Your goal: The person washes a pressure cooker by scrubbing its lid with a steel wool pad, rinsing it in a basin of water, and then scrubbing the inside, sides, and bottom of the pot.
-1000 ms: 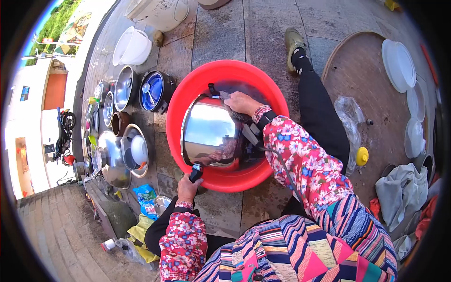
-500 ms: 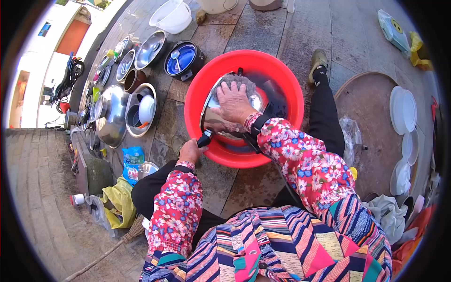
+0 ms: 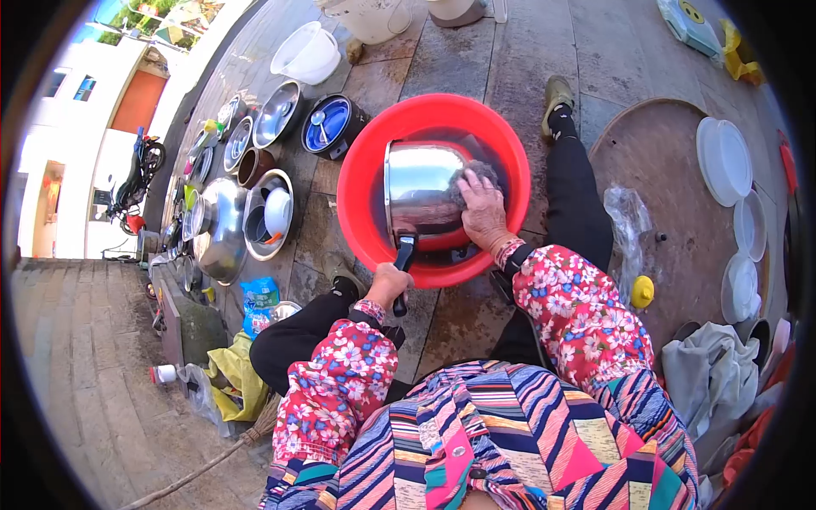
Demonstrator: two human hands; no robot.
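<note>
A shiny steel pot lies on its side in a red basin of dark water. Wrapped round the pot's black handle, my left hand is at the basin's near rim. My right hand presses a grey scouring pad on the pot's right part, near its base. The fingers lie over the pad, and the pad's underside is hidden.
Steel bowls and a blue-lined pot stand at the left, with a white basin behind. A round brown board with white lids lies at the right. A broom lies at the lower left.
My right hand and the pad have moved right across the pot, toward its base. The pot has turned, showing more of its shiny side, and its handle now points toward me.
</note>
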